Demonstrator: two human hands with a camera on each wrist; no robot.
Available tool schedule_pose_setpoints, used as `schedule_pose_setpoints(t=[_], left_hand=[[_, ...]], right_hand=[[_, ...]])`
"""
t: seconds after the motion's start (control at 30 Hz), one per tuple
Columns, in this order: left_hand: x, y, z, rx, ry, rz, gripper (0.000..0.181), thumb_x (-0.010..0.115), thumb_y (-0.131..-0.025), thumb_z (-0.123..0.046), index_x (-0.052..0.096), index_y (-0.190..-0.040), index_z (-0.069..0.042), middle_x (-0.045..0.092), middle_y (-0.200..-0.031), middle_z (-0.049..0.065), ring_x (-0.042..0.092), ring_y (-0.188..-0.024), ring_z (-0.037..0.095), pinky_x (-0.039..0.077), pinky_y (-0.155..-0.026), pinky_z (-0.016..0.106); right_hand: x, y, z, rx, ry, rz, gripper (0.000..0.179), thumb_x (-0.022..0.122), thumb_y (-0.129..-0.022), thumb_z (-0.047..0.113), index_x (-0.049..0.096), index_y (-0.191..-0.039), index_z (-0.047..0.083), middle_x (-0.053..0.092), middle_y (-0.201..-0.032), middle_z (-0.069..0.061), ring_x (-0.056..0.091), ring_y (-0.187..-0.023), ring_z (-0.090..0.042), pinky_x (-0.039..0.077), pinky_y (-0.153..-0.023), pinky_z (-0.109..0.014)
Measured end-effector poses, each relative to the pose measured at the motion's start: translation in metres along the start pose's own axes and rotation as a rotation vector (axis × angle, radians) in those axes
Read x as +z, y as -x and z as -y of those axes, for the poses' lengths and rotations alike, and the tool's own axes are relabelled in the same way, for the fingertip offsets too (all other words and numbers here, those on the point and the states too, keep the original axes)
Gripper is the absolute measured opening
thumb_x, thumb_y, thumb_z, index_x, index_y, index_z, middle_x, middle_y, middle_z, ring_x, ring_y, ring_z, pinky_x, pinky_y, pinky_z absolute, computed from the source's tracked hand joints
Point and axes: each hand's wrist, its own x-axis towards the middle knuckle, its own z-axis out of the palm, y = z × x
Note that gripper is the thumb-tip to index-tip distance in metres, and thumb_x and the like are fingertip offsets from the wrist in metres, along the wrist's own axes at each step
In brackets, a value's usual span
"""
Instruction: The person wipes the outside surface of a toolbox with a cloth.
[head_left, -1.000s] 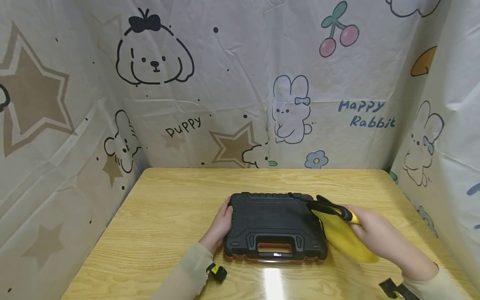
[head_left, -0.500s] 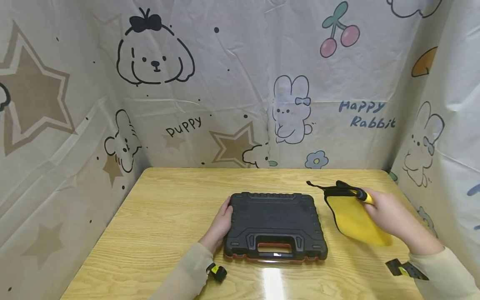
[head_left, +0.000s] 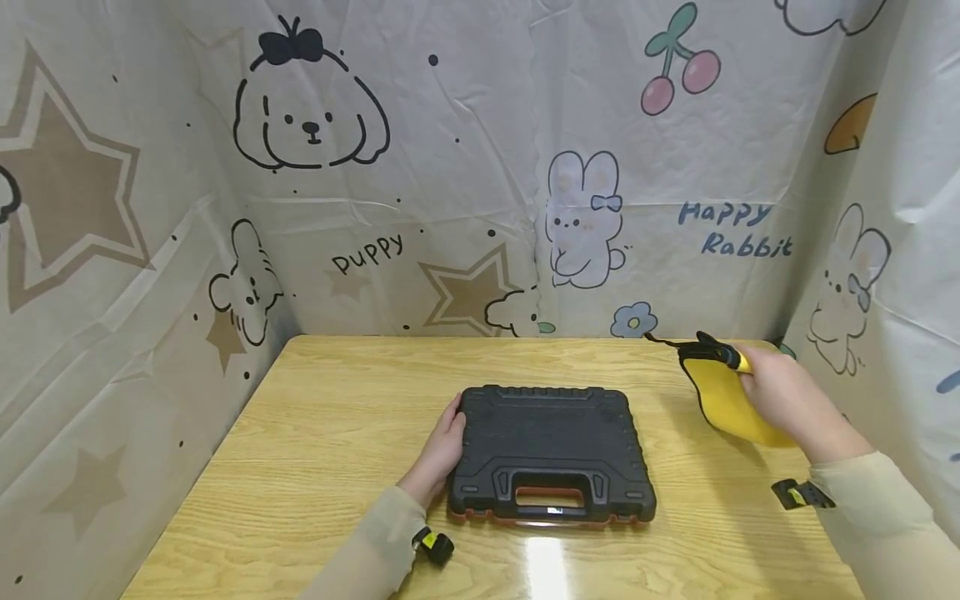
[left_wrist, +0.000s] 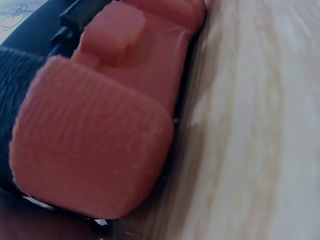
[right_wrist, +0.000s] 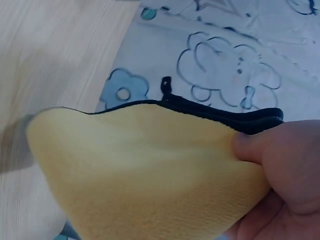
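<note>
A black hard plastic case [head_left: 551, 429] with an orange-red lower part [left_wrist: 95, 135] lies flat on the table, its handle toward me. My left hand [head_left: 441, 446] rests along the case's left side, fingers fairly straight and fingertips near the far left corner. My right hand [head_left: 783, 400] pinches a yellow plush cloth [head_left: 738, 404] with black edging, held above the table at the far right. In the right wrist view, the thumb presses on the cloth [right_wrist: 145, 170] near its black edge, and the cloth spreads away from the hand. A short black strip sticks out from that edge.
The wood-grain table [head_left: 337, 433] meets a printed fabric backdrop [head_left: 450, 167] behind it and on both sides. The right hand is close to the right fabric side [head_left: 885, 275]. A black wrist strap [head_left: 802, 494] sits on the right sleeve.
My right hand has carried the yellow cloth off the case's right edge, away to the right and toward the back. The left hand and the case have stayed in place.
</note>
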Motion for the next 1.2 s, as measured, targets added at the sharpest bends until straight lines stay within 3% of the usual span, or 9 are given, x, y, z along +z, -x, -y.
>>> schedule_pose_setpoints(t=[0.2, 0.57, 0.77, 1.0, 1.2], left_hand=[[0.0, 0.001, -0.002, 0.002, -0.015, -0.003, 0.056, 0.029, -0.113, -0.024, 0.018, -0.166, -0.009, 0.016, -0.171, 0.021, 0.01, -0.159, 0.042, 0.011, -0.128, 0.06], [0.0, 0.001, -0.003, 0.01, -0.04, -0.001, 0.056, 0.03, -0.113, -0.024, 0.018, -0.166, -0.008, 0.018, -0.171, 0.022, 0.012, -0.158, 0.043, 0.012, -0.128, 0.061], [0.0, 0.001, -0.001, 0.01, -0.051, -0.002, 0.056, 0.03, -0.114, -0.024, 0.017, -0.166, -0.008, 0.016, -0.171, 0.022, 0.011, -0.158, 0.043, 0.012, -0.128, 0.061], [0.0, 0.001, 0.0, 0.021, -0.031, 0.009, 0.056, 0.029, -0.114, -0.023, 0.016, -0.166, -0.007, 0.016, -0.171, 0.023, 0.011, -0.158, 0.043, 0.011, -0.128, 0.061], [0.0, 0.001, -0.001, 0.007, -0.028, 0.002, 0.056, 0.03, -0.114, -0.023, 0.016, -0.166, -0.008, 0.015, -0.171, 0.023, 0.01, -0.158, 0.043, 0.012, -0.127, 0.061]], right_hand=[[0.013, -0.004, -0.005, -0.059, 0.031, 0.069, 0.045, 0.058, -0.095, -0.006, 0.055, -0.14, -0.006, 0.06, -0.132, -0.037, 0.057, -0.12, -0.059, 0.046, -0.102, -0.069], [0.056, 0.03, 0.013, -0.201, 0.067, 0.115, 0.048, 0.068, -0.087, -0.009, 0.061, -0.134, -0.006, 0.069, -0.123, -0.029, 0.068, -0.11, -0.047, 0.056, -0.094, -0.058], [0.07, 0.045, 0.023, -0.243, 0.091, 0.161, 0.053, 0.073, -0.082, -0.011, 0.061, -0.133, -0.007, 0.07, -0.121, -0.027, 0.072, -0.102, -0.04, 0.06, -0.085, -0.051], [0.084, 0.057, 0.028, -0.284, 0.128, 0.205, 0.053, 0.073, -0.083, -0.011, 0.062, -0.134, -0.007, 0.067, -0.128, -0.03, 0.074, -0.097, -0.038, 0.061, -0.077, -0.044], [0.087, 0.061, 0.032, -0.255, 0.146, 0.327, 0.052, 0.072, -0.085, -0.007, 0.062, -0.136, -0.003, 0.063, -0.135, -0.03, 0.072, -0.078, -0.023, 0.049, -0.057, -0.027]])
